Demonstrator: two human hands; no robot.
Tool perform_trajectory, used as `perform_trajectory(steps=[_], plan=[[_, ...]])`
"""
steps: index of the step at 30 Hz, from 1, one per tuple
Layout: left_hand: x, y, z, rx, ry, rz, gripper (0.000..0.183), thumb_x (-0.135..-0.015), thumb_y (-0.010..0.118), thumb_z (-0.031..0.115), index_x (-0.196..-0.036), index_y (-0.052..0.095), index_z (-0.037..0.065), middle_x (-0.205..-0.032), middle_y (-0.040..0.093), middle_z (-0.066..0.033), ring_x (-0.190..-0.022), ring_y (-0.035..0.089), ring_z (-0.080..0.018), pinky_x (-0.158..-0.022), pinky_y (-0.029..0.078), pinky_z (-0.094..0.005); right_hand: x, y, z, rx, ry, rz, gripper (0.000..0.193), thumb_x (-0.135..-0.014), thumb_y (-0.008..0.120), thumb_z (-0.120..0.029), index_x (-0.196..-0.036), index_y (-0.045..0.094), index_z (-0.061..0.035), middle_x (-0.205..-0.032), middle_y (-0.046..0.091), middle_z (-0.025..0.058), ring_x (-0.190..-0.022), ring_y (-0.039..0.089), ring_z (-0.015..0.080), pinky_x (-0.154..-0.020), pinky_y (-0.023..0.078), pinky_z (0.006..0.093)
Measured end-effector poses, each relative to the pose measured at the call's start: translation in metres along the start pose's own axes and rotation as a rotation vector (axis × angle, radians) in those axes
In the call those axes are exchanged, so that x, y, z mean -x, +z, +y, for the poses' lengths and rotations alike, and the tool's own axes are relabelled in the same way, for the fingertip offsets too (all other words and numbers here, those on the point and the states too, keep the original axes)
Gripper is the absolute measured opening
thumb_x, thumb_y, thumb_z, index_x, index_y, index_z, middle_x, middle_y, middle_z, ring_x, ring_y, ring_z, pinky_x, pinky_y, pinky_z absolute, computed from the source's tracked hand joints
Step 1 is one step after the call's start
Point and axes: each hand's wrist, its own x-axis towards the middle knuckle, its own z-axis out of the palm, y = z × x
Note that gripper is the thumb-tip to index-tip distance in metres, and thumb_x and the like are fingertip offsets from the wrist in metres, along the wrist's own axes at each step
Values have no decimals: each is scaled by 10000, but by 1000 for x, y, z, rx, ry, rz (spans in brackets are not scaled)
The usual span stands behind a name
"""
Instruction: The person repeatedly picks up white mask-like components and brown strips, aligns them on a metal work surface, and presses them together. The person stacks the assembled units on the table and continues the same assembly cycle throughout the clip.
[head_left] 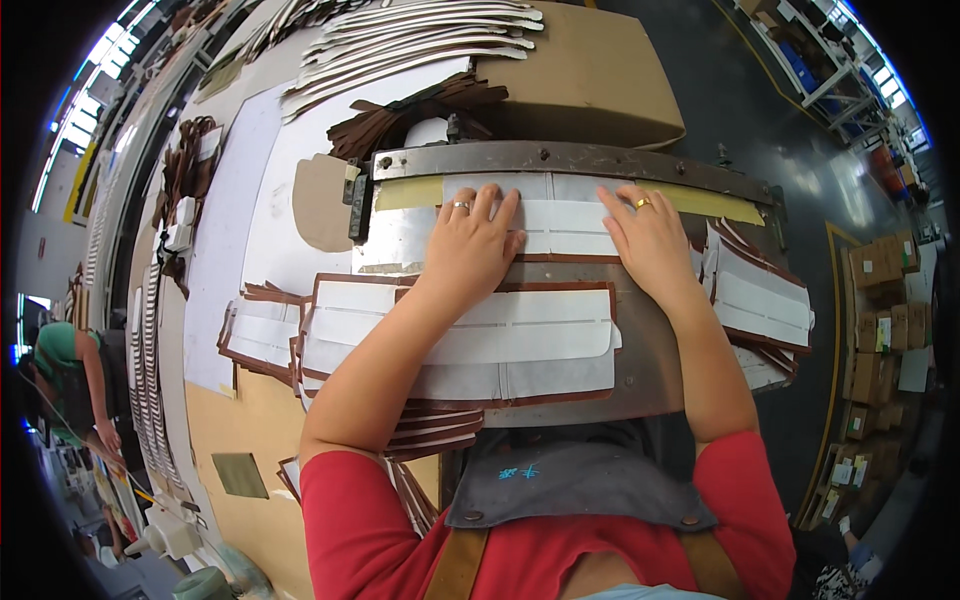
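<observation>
Both of my hands rest on a white-backed panel with a brown edge [565, 228], which lies under a long metal bar [560, 157]. My left hand [474, 240] presses the panel's left part, fingers spread. At its right end lies my right hand [645, 235], its fingers stretched out and apart. Yellow strips [700, 202] run along the bar on either side. Nearer to me, beneath my left forearm, similar brown-edged panels [540, 330] are stacked on the metal bed [645, 370]. More panels fan out in a right pile [760, 290] and a left pile [262, 328].
Behind the bar stands a large cardboard box [600, 75]. White-edged strips [420, 45] and a bundle of brown strips [410, 115] lie at the far left. A person in green [75, 360] sits farther left. Cartons [880, 340] are stacked along the right side.
</observation>
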Motion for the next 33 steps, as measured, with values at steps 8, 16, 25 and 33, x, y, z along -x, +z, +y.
perform_trajectory(steps=[8,16,25,33], plan=[[0,-3,3,13,-3,2,415,-883,549,263,-1246,484,73,-1204,505,-122,-1071,486,-338,-877,432,-402,0,-1,-4,55,-33,-10,316,-877,555,-181,-1173,591,-76,-1015,580,82,-1014,513,252,-962,341,417],[6,2,4,7,23,62,389,-848,579,198,-1197,493,51,-1122,520,-125,-1040,499,-327,-867,432,-393,-57,5,-24,-359,-183,-58,315,-836,583,-96,-1148,584,-50,-1071,558,100,-1012,512,274,-895,413,362],[-4,-2,-19,133,-147,7,436,-841,595,236,-1163,479,-33,-1132,501,-126,-1000,515,-347,-829,434,-405,-95,41,-58,-368,-379,-114,292,-782,577,-23,-1073,606,-36,-945,564,81,-923,530,258,-825,460,344],[-1,-8,-14,-134,-230,-102,486,-896,501,412,-1252,480,81,-1175,514,-137,-1068,518,-332,-832,412,-450,-58,11,-13,-104,-363,-65,209,-803,569,-60,-1000,621,-16,-871,572,84,-839,548,261,-753,473,353]])
